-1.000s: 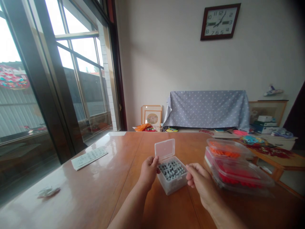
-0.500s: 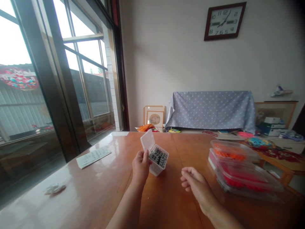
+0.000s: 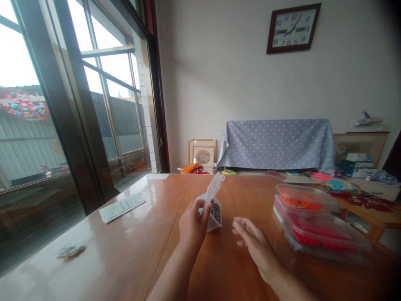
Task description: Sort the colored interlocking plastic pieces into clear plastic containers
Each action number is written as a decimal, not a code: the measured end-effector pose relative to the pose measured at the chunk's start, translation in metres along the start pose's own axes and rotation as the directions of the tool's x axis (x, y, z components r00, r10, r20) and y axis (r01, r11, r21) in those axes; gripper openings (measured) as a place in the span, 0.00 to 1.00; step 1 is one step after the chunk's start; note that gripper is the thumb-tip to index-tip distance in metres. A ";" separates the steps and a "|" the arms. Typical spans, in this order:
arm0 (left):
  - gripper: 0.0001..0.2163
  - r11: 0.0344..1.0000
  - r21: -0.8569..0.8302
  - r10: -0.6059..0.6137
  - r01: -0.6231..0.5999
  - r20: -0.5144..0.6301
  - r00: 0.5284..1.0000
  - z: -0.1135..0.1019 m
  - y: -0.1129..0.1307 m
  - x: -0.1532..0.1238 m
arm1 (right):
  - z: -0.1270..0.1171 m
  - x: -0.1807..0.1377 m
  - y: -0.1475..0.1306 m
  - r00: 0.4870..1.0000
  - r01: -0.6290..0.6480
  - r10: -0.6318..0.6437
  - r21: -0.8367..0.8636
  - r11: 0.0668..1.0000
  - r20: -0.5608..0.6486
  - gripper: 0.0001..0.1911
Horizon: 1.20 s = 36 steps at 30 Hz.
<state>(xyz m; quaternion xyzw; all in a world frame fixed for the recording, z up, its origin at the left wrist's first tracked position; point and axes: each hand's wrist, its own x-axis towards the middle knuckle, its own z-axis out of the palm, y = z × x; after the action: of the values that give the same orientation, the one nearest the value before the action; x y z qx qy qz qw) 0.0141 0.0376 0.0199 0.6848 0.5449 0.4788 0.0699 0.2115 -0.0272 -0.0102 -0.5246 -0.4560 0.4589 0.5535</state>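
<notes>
My left hand point(image 3: 191, 223) grips a small clear plastic box point(image 3: 214, 212) and holds it just above the brown wooden table point(image 3: 134, 255). The box is tipped over toward the right, so its opening faces my right hand. Grey pieces point(image 3: 216, 211) fill it, and its clear lid point(image 3: 214, 189) stands open, pointing up. My right hand point(image 3: 252, 241) is open, fingers spread flat, a short way right of the box and apart from it.
Stacked clear containers point(image 3: 316, 225) with orange and red pieces sit at the table's right. A printed paper sheet point(image 3: 122, 207) and a crumpled wrapper point(image 3: 70, 250) lie to the left near the window. A cloth-covered piece of furniture point(image 3: 275, 142) stands behind.
My left hand lifted the box off the table and tipped it rightward. My right hand let go of it, drew back and opened flat beside it.
</notes>
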 end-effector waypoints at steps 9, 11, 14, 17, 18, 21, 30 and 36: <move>0.14 0.989 0.048 0.133 -0.141 0.145 0.980 0.010 0.017 -0.014 | 0.002 0.002 -0.006 0.996 0.000 -0.011 0.120 0.993 0.088 0.27; 0.14 0.993 0.004 0.117 -0.118 0.118 0.986 0.012 0.014 -0.012 | 0.001 0.003 -0.002 0.997 -0.015 0.005 0.124 0.992 0.080 0.26; 0.13 0.991 -0.129 0.043 -0.038 0.035 0.998 0.017 0.002 -0.006 | -0.001 0.006 0.005 0.998 -0.026 0.017 0.148 0.989 0.058 0.25; 0.18 0.936 -0.335 -0.098 0.105 0.037 0.995 0.026 -0.014 -0.001 | -0.001 0.011 0.013 0.999 -0.047 0.042 0.201 0.978 0.031 0.25; 0.23 0.902 -0.401 -0.139 0.159 0.079 0.987 0.028 -0.018 0.000 | -0.002 0.012 0.015 0.998 -0.058 0.054 0.225 0.973 0.023 0.25; 0.44 0.794 -0.529 -0.182 0.300 0.264 0.947 0.034 -0.026 -0.002 | -0.003 0.015 0.019 0.997 -0.077 0.077 0.286 0.955 0.010 0.26; 0.63 0.609 -0.671 -0.044 0.422 0.503 0.863 0.042 -0.031 -0.005 | -0.004 0.021 0.021 0.984 -0.171 0.177 0.313 0.934 0.010 0.29; 0.53 0.695 -0.634 -0.062 0.338 0.416 0.907 0.051 -0.044 -0.001 | -0.005 0.025 0.023 0.975 -0.206 0.221 0.301 0.931 -0.016 0.33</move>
<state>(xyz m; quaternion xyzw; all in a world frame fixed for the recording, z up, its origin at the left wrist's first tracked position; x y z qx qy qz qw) 0.0218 0.0756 -0.0346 0.6194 0.3754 0.5018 0.4729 0.2200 -0.0023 -0.0331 -0.4928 -0.3082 0.5665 0.5841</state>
